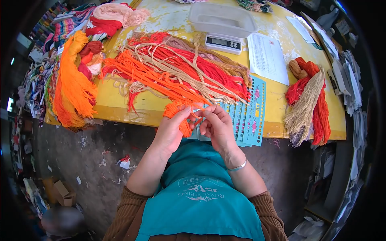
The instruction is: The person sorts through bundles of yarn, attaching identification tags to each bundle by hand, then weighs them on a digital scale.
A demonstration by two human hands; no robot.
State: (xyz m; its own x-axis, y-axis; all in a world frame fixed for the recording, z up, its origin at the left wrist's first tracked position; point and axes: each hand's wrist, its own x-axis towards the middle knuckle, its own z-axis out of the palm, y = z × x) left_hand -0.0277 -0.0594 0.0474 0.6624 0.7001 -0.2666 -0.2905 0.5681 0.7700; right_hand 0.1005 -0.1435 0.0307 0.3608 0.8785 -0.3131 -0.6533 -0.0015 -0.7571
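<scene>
At the table's front edge, my left hand (172, 129) is closed round a bundle of orange embroidery thread (173, 108). My right hand (220, 125) meets it fingertip to fingertip, pinching strands of the same orange thread. Just beyond both hands lies a long spread of thread in orange, red (189, 66) and beige (161, 62). Some orange strands (148, 78) trail from this spread toward my fingers. Partly beneath the spread and my hands are several blue punched thread cards (256, 110) with rows of holes and pink flowers.
Orange skeins (72, 84) hang over the table's (116, 104) left edge; red and beige skeins (307, 100) hang at the right. Farther back are a digital scale (223, 43) under a plastic tub (223, 19) and a printed sheet (267, 56). A cardboard box (63, 193) stands on the floor.
</scene>
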